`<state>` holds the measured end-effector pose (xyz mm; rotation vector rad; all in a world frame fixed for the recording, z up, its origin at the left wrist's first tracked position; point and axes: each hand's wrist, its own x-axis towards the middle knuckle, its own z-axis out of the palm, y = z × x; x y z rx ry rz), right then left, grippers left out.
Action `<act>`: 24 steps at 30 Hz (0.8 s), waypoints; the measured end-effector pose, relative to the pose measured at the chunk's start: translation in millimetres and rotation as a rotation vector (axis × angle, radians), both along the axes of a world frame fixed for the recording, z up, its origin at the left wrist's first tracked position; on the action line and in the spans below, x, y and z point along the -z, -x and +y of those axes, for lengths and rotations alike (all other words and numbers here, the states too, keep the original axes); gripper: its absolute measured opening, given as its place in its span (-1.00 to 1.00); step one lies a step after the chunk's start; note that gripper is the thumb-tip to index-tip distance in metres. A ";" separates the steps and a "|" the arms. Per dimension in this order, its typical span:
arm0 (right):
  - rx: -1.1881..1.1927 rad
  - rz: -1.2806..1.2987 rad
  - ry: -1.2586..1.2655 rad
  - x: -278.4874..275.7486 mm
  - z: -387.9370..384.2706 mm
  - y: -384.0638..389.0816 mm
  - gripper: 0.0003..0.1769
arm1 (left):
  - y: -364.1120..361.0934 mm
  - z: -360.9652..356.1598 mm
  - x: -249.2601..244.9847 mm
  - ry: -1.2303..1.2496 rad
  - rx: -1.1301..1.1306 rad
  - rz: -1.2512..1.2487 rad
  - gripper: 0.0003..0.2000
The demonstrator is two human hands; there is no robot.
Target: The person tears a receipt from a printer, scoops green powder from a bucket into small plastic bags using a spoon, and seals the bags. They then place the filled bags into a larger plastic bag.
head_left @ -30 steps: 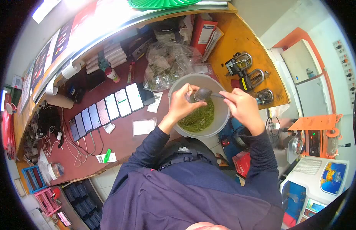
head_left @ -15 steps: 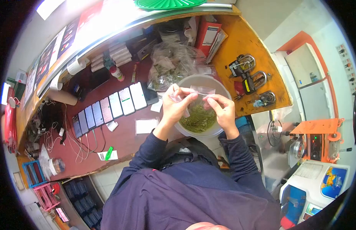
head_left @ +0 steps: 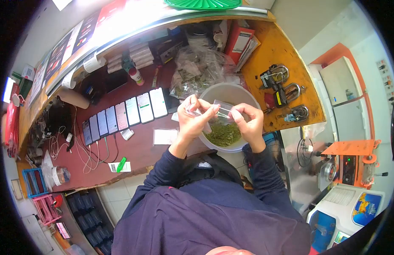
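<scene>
Both hands up over the bowl (head_left: 231, 88) at the near edge of the surface (head_left: 141, 148) — left hand (head_left: 196, 118) and right hand (head_left: 249, 122) each pinch a top corner of the small clear bag (head_left: 223, 111), stretched between them above the green dried herb (head_left: 222, 134).

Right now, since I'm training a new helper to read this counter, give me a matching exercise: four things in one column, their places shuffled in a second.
Things:
1. small clear bag
2. bowl
3. phones
4. padlocks

Places:
A. in a row on the dark red counter
B. on the orange surface, right of the bowl
C. pinched between left hand and right hand
D. below the hands, holding green leaf

Pairs: 1-C, 2-D, 3-A, 4-B.
</scene>
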<state>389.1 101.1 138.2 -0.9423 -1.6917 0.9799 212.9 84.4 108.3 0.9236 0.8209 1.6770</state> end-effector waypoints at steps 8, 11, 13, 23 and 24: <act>-0.105 -0.019 -0.122 -4.1 11.3 20.8 -0.93 | 4.1 -5.1 -2.9 0.034 0.053 0.052 -0.52; -0.145 -0.040 -0.122 -1.9 14.1 25.8 -0.92 | 10.5 -2.9 2.2 0.020 0.096 -0.070 -0.51; -0.203 0.067 -0.029 0.6 16.7 24.2 -0.90 | 19.4 -2.5 1.3 -0.026 0.098 -0.155 -0.52; 0.003 -0.137 0.007 35.5 132.0 68.4 -0.82 | 106.3 27.4 41.4 0.339 -0.312 -0.053 -0.72; 0.066 -0.360 -0.120 31.4 148.8 74.8 -0.67 | 110.1 28.1 44.4 0.322 -0.370 0.027 -0.67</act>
